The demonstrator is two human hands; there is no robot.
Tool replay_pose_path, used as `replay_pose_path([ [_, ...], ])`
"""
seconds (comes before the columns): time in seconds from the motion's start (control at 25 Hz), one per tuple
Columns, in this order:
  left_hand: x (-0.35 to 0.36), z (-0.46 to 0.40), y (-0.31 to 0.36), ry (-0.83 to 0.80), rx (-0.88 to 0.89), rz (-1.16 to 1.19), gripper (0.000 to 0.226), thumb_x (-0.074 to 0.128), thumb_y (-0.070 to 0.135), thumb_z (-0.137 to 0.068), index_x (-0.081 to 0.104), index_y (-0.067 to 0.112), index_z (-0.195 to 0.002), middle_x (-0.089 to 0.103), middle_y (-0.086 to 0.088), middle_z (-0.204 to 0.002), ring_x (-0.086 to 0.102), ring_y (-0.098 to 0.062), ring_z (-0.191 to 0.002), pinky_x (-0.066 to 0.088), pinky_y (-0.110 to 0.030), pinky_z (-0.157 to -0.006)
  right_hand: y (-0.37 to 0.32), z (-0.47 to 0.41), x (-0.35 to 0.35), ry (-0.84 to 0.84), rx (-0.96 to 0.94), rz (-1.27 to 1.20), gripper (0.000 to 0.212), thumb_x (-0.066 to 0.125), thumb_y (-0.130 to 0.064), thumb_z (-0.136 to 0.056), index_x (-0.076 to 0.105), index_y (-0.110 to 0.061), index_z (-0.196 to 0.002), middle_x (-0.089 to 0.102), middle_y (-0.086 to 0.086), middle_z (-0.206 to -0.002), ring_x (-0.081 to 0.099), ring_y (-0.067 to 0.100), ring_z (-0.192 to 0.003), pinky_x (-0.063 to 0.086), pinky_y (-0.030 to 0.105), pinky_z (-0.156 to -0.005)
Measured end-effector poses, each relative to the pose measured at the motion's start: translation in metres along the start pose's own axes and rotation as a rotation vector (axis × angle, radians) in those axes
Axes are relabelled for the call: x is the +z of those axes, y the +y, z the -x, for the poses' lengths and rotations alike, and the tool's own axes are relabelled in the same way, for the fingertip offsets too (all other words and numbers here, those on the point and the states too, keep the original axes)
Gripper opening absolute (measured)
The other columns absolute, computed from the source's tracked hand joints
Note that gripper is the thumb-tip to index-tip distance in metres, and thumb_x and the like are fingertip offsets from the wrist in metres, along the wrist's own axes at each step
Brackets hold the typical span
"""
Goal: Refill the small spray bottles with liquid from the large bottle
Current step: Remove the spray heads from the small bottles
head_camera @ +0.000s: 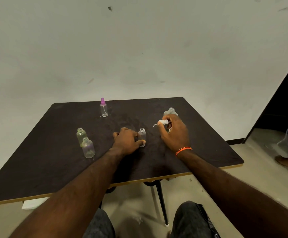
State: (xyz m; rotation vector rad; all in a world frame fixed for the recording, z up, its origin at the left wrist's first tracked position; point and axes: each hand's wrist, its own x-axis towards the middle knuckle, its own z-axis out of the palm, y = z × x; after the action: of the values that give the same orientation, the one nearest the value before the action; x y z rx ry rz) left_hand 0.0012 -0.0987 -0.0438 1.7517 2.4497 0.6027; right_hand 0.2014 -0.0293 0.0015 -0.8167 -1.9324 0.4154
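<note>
The left hand (127, 140) rests on the dark bench (54, 169), its thumb and fingers curled round a small clear uncapped bottle (142, 136) that stands upright just to its right; the fingers behind the bottle are hidden. The right hand (174, 133) is raised a little above the bench, fingers curled round a white spray cap (164, 121) whose thin dip tube (155, 125) sticks out to the left. An orange wristband (183, 150) circles that wrist. Just beyond the right hand stands the large clear bottle (171, 111), open-necked, its lower body hidden by the knuckles; any liquid level is hard to make out. Well to the left of the left hand, two uncapped small bottles stand close together, a greenish one (81, 136) behind a purplish one (88, 148). Far beyond the left hand stands a small spray bottle with a pink cap (103, 108).
</note>
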Motion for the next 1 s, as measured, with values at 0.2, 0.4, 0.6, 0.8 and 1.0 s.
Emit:
replay_pose_path([
  [0.2,-0.002,0.002,0.003,-0.016,0.016,-0.036,0.034,0.063,0.065,-0.089,0.066,0.031,-0.089,0.066,0.011,-0.107,0.047,-0.019,-0.129,0.029,-0.048,-0.099,0.036,0.018,-0.013,-0.254,0.142,0.302,0.012,0.071,-0.032,-0.087,0.066,-0.023,-0.093,0.066,-0.007,-0.091,0.06,0.014,-0.083,0.039,0.022,-0.069],
  [0.4,-0.002,0.004,0.002,-0.002,0.011,-0.042,0.036,0.063,0.068,-0.088,0.057,0.033,-0.081,0.066,0.01,-0.104,0.049,-0.019,-0.126,0.032,-0.05,-0.101,0.03,0.022,0.002,-0.341,0.094,0.593,0.029,0.064,-0.051,-0.089,0.066,-0.028,-0.105,0.07,-0.002,-0.109,0.057,0.02,-0.105,0.045,0.042,-0.092],
  [0.6,-0.003,0.004,0.001,-0.015,0.018,-0.054,0.036,0.062,0.068,-0.087,0.064,0.033,-0.088,0.067,0.011,-0.107,0.047,-0.018,-0.128,0.031,-0.05,-0.1,0.025,0.028,0.018,-0.402,0.027,0.847,0.043,0.06,-0.053,-0.091,0.062,-0.022,-0.12,0.067,0.003,-0.121,0.05,0.026,-0.118,0.037,0.047,-0.096],
  [0.8,-0.003,0.004,0.002,-0.014,0.032,-0.048,0.04,0.062,0.067,-0.089,0.071,0.029,-0.099,0.067,0.011,-0.112,0.044,-0.019,-0.131,0.031,-0.05,-0.102,0.029,0.027,0.02,-0.418,0.056,0.915,0.044,0.056,-0.053,-0.092,0.066,-0.019,-0.118,0.068,0.004,-0.118,0.05,0.027,-0.117,0.037,0.047,-0.095],
  [1.0,-0.004,0.002,0.001,-0.038,0.037,-0.044,0.037,0.061,0.068,-0.089,0.066,0.032,-0.091,0.066,0.013,-0.111,0.042,-0.018,-0.132,0.029,-0.051,-0.104,0.032,0.027,0.019,-0.435,0.058,0.861,0.038,0.054,-0.049,-0.095,0.066,-0.019,-0.115,0.069,0.005,-0.118,0.052,0.026,-0.118,0.037,0.047,-0.098],
])
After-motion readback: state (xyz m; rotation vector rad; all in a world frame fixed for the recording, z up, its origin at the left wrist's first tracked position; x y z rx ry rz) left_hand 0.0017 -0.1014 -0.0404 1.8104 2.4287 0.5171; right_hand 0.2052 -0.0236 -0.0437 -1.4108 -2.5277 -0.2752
